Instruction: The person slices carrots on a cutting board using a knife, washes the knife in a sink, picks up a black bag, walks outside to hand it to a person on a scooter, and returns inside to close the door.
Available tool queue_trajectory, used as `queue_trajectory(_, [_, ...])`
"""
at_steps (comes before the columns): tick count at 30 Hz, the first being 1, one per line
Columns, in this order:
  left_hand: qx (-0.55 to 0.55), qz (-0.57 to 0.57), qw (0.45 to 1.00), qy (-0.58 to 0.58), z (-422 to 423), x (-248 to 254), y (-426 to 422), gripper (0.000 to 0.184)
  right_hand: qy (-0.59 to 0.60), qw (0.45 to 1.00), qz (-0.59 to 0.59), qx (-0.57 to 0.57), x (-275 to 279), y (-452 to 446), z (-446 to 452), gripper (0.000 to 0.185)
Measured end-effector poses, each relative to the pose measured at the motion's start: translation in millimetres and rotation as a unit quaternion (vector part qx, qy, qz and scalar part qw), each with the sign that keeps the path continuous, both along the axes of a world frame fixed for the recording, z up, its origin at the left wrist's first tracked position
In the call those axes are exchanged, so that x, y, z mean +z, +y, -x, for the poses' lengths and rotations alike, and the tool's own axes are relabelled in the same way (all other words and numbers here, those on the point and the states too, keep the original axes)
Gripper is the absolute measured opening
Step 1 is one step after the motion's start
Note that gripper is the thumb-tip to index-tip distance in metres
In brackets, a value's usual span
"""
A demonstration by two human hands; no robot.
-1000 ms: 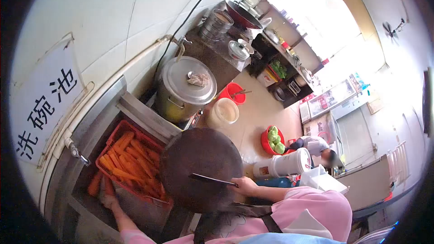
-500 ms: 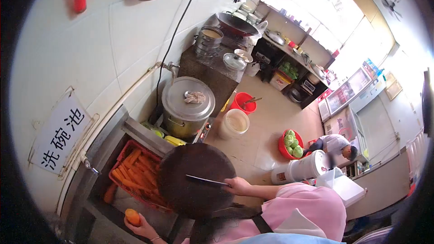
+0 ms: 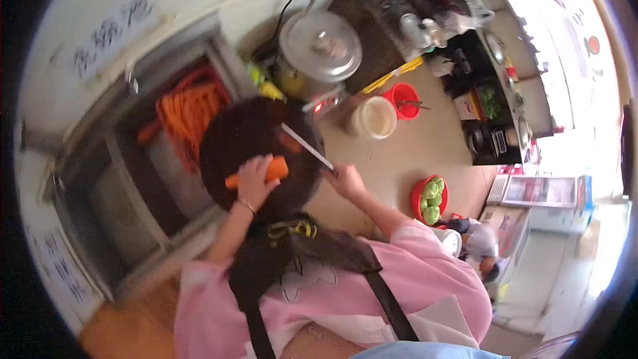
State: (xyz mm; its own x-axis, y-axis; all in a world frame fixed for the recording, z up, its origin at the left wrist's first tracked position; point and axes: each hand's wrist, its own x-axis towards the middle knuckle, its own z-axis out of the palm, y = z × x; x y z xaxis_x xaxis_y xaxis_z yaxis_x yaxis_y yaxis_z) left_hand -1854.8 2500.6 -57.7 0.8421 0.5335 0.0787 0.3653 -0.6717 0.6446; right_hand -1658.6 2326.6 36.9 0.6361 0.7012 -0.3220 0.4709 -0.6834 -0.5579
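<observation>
My left hand [image 3: 254, 181] is wrapped over a thick orange carrot [image 3: 276, 169], which lies across the round dark chopping board [image 3: 222, 129]. In my right hand [image 3: 345, 179] is the handle of a kitchen knife [image 3: 309, 147]. Its blade points up and left over the right part of the board, apart from the carrot. Left of the board, in the sink, a red basket [image 3: 205, 74] holds many carrots [image 3: 189, 110]. The fingertips of my left hand are somewhat blurred.
A big lidded pot [image 3: 320, 46] stands beyond the board. On the floor are a whitish bucket [image 3: 375, 118], a red bucket [image 3: 402, 101] and a red basin [image 3: 417, 199] of green cabbages [image 3: 432, 201]. Another person [image 3: 482, 242] crouches at the right. The sink [image 3: 159, 226] lies left.
My left hand has brought the carrot from over the sink onto the chopping board. The knife stays in my right hand, its blade now angled more steeply. The camera view has tilted and turned.
</observation>
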Motion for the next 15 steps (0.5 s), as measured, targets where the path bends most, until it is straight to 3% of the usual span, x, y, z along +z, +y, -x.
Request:
queue_trajectory(1, [0.010,-0.014,1.000,0.002,6,2,3,0.076,-0.015,0.999,0.039,0.035,-26,-12,-12,0.032])
queue_trajectory(3, [0.029,-0.028,0.999,0.007,28,10,18,0.076,-0.036,0.996,0.000,0.084,-19,-6,-15,0.031])
queue_trajectory(6, [0.091,-0.028,0.995,0.033,68,-2,33,0.058,-0.033,0.985,-0.002,0.168,-26,9,-25,0.030])
queue_trajectory(8, [0.123,-0.014,0.991,0.048,81,-7,39,0.053,-0.094,0.965,-0.014,0.243,-8,32,-21,0.024])
queue_trajectory(15, [0.100,0.010,0.995,0.027,86,-13,46,0.041,-0.122,0.897,0.020,0.424,-2,92,-16,0.016])
